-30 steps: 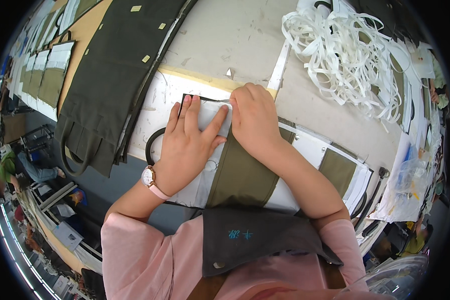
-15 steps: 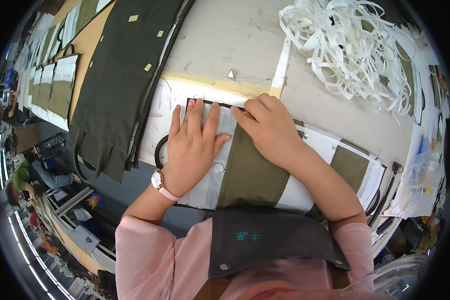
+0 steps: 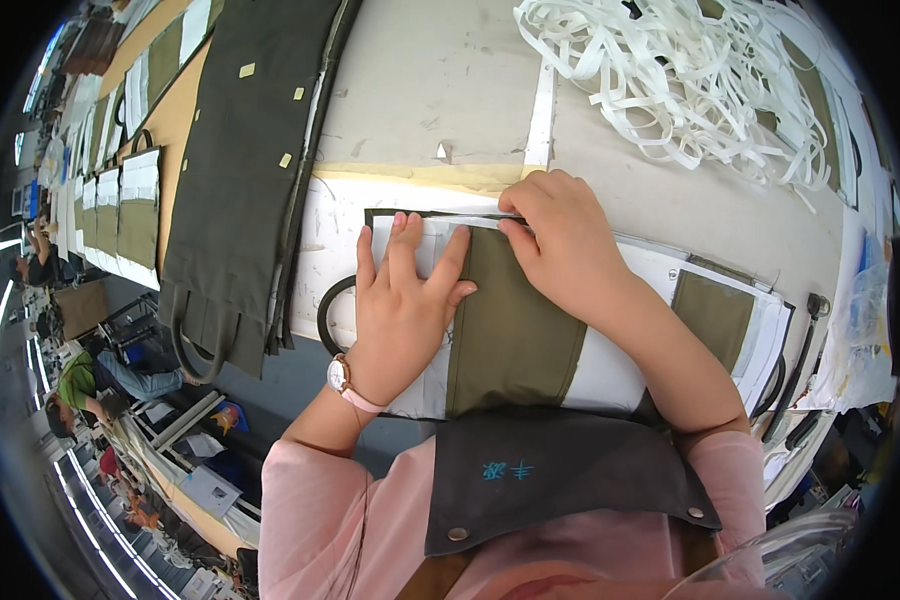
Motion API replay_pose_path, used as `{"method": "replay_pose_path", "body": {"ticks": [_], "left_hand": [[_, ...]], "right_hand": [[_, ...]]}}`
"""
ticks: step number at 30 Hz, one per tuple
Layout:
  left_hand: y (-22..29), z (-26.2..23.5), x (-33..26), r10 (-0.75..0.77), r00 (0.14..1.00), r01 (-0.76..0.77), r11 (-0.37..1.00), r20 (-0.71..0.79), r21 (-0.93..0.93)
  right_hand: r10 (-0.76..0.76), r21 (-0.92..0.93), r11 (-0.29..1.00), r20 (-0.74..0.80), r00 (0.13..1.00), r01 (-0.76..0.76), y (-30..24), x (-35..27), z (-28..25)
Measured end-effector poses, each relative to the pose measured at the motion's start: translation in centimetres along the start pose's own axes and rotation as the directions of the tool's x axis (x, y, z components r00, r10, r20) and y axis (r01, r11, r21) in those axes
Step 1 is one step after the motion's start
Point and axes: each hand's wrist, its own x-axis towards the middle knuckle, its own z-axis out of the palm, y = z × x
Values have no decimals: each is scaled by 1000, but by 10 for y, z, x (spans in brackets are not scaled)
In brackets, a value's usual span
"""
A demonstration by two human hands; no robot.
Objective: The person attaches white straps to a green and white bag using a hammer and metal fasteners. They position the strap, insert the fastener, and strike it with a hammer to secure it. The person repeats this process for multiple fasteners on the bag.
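A flat fabric piece with an olive green band (image 3: 515, 330), pale sections on both sides and dark edging lies in front of me. My left hand (image 3: 402, 305) rests flat on its pale left section, fingers spread towards the far edge. At that far edge, just right of the left fingertips, the thumb and fingers of my right hand (image 3: 565, 240) pinch the fabric's dark edging (image 3: 485, 217). A dark loop handle (image 3: 325, 310) sticks out at the left side of the piece.
A tangled heap of white tape (image 3: 680, 80) lies at the far right. Stacked dark fabric bags (image 3: 245, 150) with handles fill the left side. A dark rod-like tool (image 3: 805, 345) lies at the right edge. Other people sit at the far left.
My right hand has shifted right along the far edge, away from my left fingertips. The fingers of my left hand are spread wider. The whole view has shifted slightly.
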Motion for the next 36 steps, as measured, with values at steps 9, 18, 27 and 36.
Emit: {"method": "replay_pose_path", "body": {"ticks": [9, 18, 27, 36], "left_hand": [[9, 1, 3, -13, 1000, 13, 999, 7, 33], [7, 2, 3, -15, 1000, 15, 1000, 11, 24], [9, 7, 1, -50, 998, 49, 999, -40, -23], [10, 3, 3, -43, 999, 43, 999, -25, 31]], "right_hand": [[-89, -65, 994, -63, 994, 85, 3, 2, 20], [-79, 31, 996, -33, 996, 80, 7, 5, 24], [37, 41, 998, 6, 999, -37, -3, 12, 23], [-195, 71, 978, -48, 980, 198, 7, 8, 27]]}}
